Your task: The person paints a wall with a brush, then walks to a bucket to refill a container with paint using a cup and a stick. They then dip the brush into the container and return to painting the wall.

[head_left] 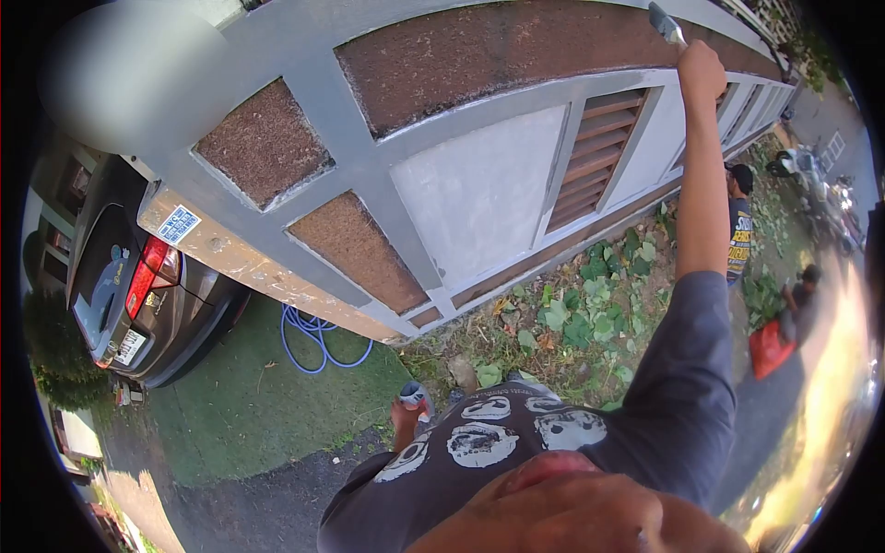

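The paintbrush (666, 26) is overhead, before the long brown textured panel (516, 51), its contact unclear, gripped in the raised right hand (702, 72). Low down, the left hand (405, 429) clasps a small container (412, 396), best kept level against spills. Near the grey frame (326, 101), light strokes along the panel's edge would likely be neatest, with steady footing beside the leafy plants (595, 304).

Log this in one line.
Right hand: gripping flat grey-tipped paintbrush near rough brown wall panel | Left hand: holding small pale container
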A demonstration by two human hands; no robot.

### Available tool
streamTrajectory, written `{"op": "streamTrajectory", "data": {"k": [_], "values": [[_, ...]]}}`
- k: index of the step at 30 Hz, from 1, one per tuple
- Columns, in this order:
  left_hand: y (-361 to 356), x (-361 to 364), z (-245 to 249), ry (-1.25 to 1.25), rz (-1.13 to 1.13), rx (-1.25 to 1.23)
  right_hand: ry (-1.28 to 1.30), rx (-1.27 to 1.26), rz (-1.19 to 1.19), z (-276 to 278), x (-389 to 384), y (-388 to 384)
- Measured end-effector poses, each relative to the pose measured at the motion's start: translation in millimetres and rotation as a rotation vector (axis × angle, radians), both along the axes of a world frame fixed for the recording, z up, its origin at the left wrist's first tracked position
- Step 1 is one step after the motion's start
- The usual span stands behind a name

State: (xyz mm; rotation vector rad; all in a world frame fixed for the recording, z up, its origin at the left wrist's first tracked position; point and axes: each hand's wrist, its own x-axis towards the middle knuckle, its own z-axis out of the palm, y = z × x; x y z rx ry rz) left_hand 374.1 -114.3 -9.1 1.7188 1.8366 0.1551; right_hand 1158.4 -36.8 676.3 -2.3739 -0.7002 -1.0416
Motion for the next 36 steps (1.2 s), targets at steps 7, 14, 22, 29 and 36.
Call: {"op": "streamTrajectory", "data": {"k": [7,14,22,29,36], "values": [[-13.2,-4.4,-3.3,0.037,0.0,-0.015,-0.221,-0.01,0.083,-1.2,-88.5,58.0],[-1.9,-14.9,10.3,-0.011,0.015,0.015,-0.248,0.01,0.258,12.4,-201.2,64.0],[17.7,-46.7,-2.7,0.035,-0.049,0.17,-0.196,-0.033,0.667,-6.0,-352.1,62.1],[52.2,-39.7,47.5,-0.016,-0.101,0.148,0.062,0.068,0.894,-60.3,-399.9,-8.3],[89.8,18.9,145.9,-0.394,-0.232,0.397,0.98,-0.086,0.905,-274.1,-414.6,-87.1]]}}
